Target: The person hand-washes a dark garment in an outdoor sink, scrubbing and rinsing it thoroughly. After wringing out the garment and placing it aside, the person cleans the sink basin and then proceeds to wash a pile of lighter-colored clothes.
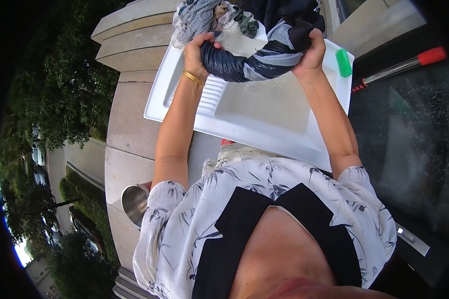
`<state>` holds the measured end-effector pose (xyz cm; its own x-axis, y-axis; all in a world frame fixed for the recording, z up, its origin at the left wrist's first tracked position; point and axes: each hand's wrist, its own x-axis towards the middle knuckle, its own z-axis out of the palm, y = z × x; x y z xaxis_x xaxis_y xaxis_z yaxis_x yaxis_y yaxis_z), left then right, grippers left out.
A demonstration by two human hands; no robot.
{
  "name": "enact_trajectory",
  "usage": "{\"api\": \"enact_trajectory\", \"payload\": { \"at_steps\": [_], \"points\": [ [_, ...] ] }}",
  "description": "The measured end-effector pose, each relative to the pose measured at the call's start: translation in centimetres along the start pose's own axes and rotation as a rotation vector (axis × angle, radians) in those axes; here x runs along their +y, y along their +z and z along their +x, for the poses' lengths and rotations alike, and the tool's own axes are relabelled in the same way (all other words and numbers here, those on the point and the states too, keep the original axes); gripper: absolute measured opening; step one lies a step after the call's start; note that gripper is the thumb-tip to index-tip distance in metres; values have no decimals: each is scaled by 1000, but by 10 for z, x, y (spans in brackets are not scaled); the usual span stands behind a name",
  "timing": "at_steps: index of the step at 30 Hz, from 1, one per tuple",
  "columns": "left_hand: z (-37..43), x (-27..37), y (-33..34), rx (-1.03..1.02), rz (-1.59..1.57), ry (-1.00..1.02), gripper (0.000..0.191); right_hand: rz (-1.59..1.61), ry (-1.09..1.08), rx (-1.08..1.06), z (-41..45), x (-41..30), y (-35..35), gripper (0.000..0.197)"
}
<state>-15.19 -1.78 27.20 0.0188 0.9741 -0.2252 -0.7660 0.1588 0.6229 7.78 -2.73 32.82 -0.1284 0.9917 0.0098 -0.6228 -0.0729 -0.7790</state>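
Observation:
Between my two hands a wet, twisted cloth (254,65), dark navy with grey-white striped parts, bows down over a white laundry sink (262,132). My left hand (197,52) grips its left end, fingers curled around it. On the right, my right hand (311,56) clasps the other end, where black fabric (305,18) bunches up beyond the thumb. Cloudy water (263,104) stands in the basin below, beside the ribbed washboard (211,93) moulded into the sink. A green bar of soap (344,62) rests on the sink's right rim.
Bunched laundry (202,17), checked and pale, is heaped at the sink's far left. A metal pot (134,205) stands on the stone ledge (129,116) to my left. At right, a metal pole with a red grip (432,55) leans by dark glass (404,149).

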Motion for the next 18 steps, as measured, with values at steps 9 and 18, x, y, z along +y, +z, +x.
{"api": "enact_trajectory", "payload": {
  "at_steps": [9, 18],
  "points": [
    [27, -72, 34, -77, 472, -137, 17, -474, -92, -169, -49, 20, -42, 40],
    [28, -153, -35, -84, 368, 44, 30, -915, -135, -159, -53, 43, -56, 47]
  ]
}}
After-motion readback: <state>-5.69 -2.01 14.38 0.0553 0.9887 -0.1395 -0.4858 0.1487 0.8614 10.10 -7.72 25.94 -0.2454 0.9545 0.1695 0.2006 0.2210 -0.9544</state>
